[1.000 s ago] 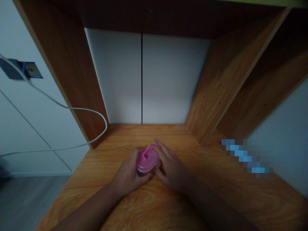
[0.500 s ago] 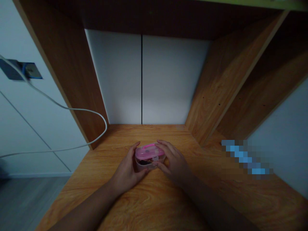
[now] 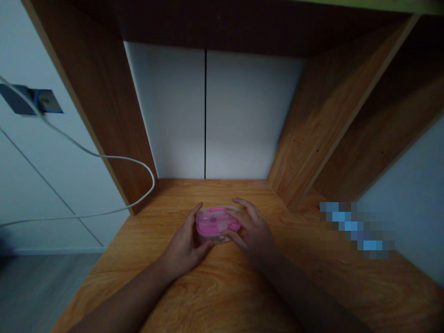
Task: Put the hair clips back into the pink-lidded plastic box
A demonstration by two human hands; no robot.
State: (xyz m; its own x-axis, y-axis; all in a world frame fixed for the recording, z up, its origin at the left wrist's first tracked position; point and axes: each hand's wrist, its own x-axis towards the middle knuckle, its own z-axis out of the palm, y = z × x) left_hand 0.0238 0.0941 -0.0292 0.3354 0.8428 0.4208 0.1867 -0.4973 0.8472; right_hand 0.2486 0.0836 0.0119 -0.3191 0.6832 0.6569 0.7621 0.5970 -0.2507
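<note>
A small clear plastic box with a pink lid [image 3: 209,226] stands on the wooden desktop in front of me. The lid lies level over the box and has a brighter pink handle along its far side. My left hand [image 3: 187,245] grips the box's left end, thumb at the near side and fingers at the far side. My right hand [image 3: 255,233] is at the right end, its thumb by the pale front latch and one finger on the lid. Its other fingers reach past the far right corner. The box's contents are hardly visible.
Wooden side panels [image 3: 308,134] and a white back panel [image 3: 243,115] frame the desk. A white cable [image 3: 138,162] loops in from the wall socket [image 3: 50,101] over the left edge. A blurred-out bluish item [image 3: 350,226] lies at the right.
The lid was tilted, with a gap at the front showing something dark inside. It has come down level on the box, and my right fingers have lifted and spread slightly.
</note>
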